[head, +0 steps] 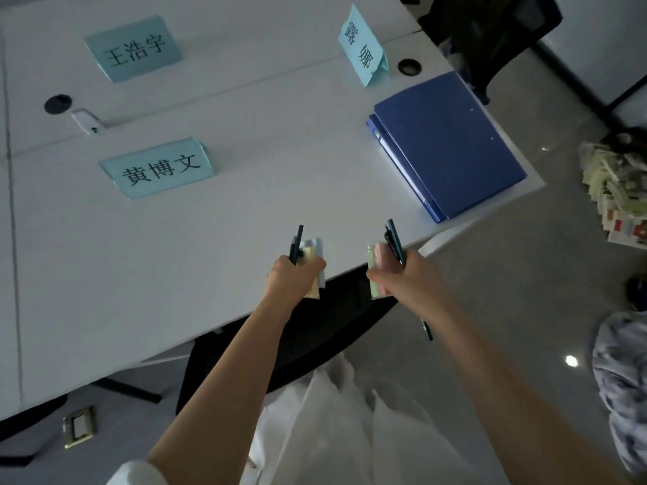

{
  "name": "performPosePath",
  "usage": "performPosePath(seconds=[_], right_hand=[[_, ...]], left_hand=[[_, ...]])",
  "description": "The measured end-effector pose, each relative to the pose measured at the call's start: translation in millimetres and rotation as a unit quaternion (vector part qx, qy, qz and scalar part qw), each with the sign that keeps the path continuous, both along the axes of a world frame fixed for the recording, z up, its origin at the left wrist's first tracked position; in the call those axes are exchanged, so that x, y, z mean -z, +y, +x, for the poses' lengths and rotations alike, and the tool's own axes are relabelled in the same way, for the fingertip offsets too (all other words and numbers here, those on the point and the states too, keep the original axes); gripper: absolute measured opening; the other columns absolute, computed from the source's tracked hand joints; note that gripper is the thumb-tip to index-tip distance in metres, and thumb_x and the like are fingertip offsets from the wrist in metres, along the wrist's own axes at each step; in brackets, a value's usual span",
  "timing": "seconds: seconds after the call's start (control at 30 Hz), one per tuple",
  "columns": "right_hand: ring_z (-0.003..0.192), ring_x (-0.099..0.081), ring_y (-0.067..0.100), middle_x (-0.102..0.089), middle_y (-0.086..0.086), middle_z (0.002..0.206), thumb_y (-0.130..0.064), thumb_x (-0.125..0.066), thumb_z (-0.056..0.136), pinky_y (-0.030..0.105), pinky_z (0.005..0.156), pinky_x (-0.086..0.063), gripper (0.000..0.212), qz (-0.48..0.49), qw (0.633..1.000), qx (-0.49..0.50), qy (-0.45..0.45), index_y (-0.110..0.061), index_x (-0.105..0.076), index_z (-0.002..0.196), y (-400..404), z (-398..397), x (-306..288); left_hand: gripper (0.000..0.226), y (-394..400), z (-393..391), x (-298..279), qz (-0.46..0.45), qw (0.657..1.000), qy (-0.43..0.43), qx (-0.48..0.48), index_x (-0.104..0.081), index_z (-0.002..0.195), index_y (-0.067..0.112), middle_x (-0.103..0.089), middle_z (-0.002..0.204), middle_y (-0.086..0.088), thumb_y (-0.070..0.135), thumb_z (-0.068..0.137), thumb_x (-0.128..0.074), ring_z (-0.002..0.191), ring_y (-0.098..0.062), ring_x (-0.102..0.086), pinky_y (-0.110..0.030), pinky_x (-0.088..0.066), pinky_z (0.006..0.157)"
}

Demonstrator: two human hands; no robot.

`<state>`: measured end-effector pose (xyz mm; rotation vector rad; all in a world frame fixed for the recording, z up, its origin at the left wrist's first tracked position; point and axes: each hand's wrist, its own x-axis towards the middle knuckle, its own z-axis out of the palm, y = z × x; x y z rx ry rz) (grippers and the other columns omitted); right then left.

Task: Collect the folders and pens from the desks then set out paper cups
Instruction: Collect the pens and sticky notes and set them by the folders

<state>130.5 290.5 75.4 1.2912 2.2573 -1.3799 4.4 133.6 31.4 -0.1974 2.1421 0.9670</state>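
Blue folders (451, 141) at desk (245, 239) corner; both hands grip pens.

White desk (266, 218), dim light: three pale blue name cards (157, 172) (133, 47) (364, 47) standing, blue folders (451, 145) stacked at right corner, two round cable holes (57, 103) (409, 67), small white object (87, 121), possibly a clip.
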Motion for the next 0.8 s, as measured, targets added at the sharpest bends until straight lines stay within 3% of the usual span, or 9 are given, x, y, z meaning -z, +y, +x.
performPosePath(seconds=[0.17,0.33,0.5,0.6,0.8], right_hand=[[0.081,-0.062,0.008,-0.062,-0.007,0.096,-0.049,-0.07,0.071,0.027,0.062,-0.046,0.054,-0.001,0.998,-0.053,-0.029,-0.02,-0.05,0.112,50.7,-41.7,12.7],[0.08,-0.059,0.01,-0.061,-0.003,0.098,-0.041,-0.07,0.073,0.028,0.064,-0.045,0.054,-0.017,0.995,-0.085,-0.043,-0.014,-0.05,0.115,98.6,-85.2,40.3],[0.077,-0.056,0.011,-0.057,0.003,0.107,-0.039,-0.068,0.076,0.025,0.058,-0.04,0.062,-0.038,0.985,-0.136,-0.096,-0.011,-0.042,0.125,141.0,-121.8,65.1],[0.09,-0.059,0.023,-0.055,0.007,0.115,-0.041,-0.067,0.074,0.029,0.064,-0.043,0.067,-0.046,0.98,-0.151,-0.124,-0.012,-0.039,0.128,155.5,-144.5,80.1],[0.086,-0.058,0.022,-0.052,0.01,0.12,-0.036,-0.065,0.077,0.027,0.056,-0.04,0.064,-0.067,0.98,-0.135,-0.134,-0.011,-0.037,0.129,169.6,-183.0,92.7]], left_hand=[[0.056,40.6,-27.2,12.3,-0.043,0.999,-0.003,-0.024,-0.052,0.119,0.009,-0.056,0.097,-0.006,0.045,0.078,-0.067,0.085,-0.025,-0.057,-0.034,-0.047,0.069],[0.052,84.7,-41.1,27.5,-0.083,0.994,-0.012,-0.069,-0.052,0.114,0.01,-0.055,0.095,-0.005,0.043,0.077,-0.068,0.077,-0.022,-0.053,-0.03,-0.042,0.062],[0.057,132.9,-49.2,34.2,-0.128,0.983,-0.036,-0.123,-0.051,0.118,0.009,-0.059,0.111,-0.01,0.041,0.075,-0.068,0.104,-0.027,-0.06,-0.034,-0.051,0.078],[0.058,158.1,-63.5,38.4,-0.142,0.978,-0.048,-0.147,-0.05,0.121,0.009,-0.06,0.113,-0.009,0.041,0.076,-0.068,0.102,-0.026,-0.061,-0.033,-0.051,0.08],[0.067,189.7,-91.3,47.0,-0.195,0.969,-0.04,-0.146,-0.044,0.13,0.009,-0.054,0.128,-0.011,0.042,0.076,-0.068,0.116,-0.03,-0.057,-0.036,-0.047,0.092]])
